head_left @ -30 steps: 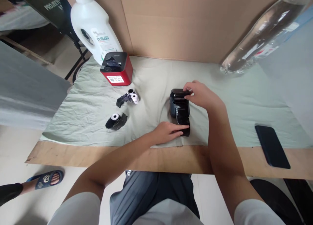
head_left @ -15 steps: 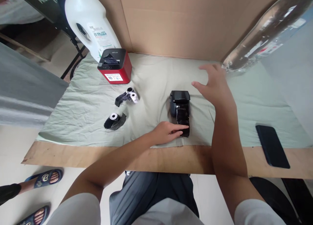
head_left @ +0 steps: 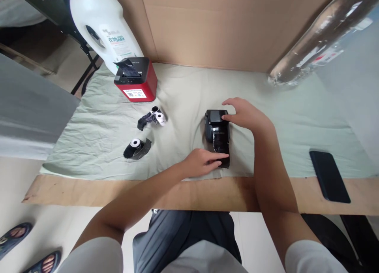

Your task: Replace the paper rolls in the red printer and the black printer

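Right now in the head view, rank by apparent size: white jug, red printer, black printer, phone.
1. white jug, partly cut off at the top
2. red printer
3. phone and black printer look about alike; the phone lies nearer the camera and both hands cover part of the printer, so no ranking.

Cardboard tabletop [head_left: 89, 188], wrinkled green cloth [head_left: 189, 91] over it, black phone [head_left: 329, 176] at right edge

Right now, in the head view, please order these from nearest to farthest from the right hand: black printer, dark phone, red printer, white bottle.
1. black printer: under the right hand, fingertips touching it.
2. dark phone: to the right, at the table's near edge.
3. red printer: far left, on the cloth.
4. white bottle: behind the red printer, left rear corner.
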`<state>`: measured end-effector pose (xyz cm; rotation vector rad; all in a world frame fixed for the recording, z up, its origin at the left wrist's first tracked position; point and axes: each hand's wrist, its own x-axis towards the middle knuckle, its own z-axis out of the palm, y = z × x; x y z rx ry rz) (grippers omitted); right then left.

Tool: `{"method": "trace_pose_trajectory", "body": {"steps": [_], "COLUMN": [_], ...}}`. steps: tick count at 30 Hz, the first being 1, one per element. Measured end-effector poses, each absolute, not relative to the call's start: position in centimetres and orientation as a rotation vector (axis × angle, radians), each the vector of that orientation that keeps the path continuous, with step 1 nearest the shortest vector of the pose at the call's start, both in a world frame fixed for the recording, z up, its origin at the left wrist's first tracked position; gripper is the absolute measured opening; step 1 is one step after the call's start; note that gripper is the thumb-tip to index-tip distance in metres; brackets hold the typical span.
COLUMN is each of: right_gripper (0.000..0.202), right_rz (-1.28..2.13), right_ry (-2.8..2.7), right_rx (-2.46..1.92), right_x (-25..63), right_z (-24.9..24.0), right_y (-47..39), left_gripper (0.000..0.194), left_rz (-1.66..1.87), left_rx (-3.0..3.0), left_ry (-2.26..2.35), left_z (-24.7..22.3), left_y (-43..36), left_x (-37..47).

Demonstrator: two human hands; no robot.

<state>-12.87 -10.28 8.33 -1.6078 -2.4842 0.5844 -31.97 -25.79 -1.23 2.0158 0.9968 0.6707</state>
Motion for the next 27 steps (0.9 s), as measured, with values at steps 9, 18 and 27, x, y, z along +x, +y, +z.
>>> {"method": "trace_pose_trajectory", "body": {"steps": [9,18,27], "right_gripper": [0.047,0.051,0.053], "right_rz": [0.853,0.849,0.894], "right_ry": [-2.495,-2.586,-2.582], "right_rx": [-1.588,-1.65,-1.622], "right_x": [-14.8,-15.1,-14.8], "right_z": [7.7,7.1,7.2], "right_y": [-10.5,-10.5,-10.4], "left_gripper": [0.042,0.041,0.042], "left_rz": [0.617,0.647,0.646], "left_rx": [2.059,2.081,2.079], "left_ry": [0.998,1.005,1.0], "left_z": [-0.8,-1.1,-0.8], "left_y": [-25.7,-25.7,-25.8], "left_x": [-32.0,-31.3,-31.4]}}
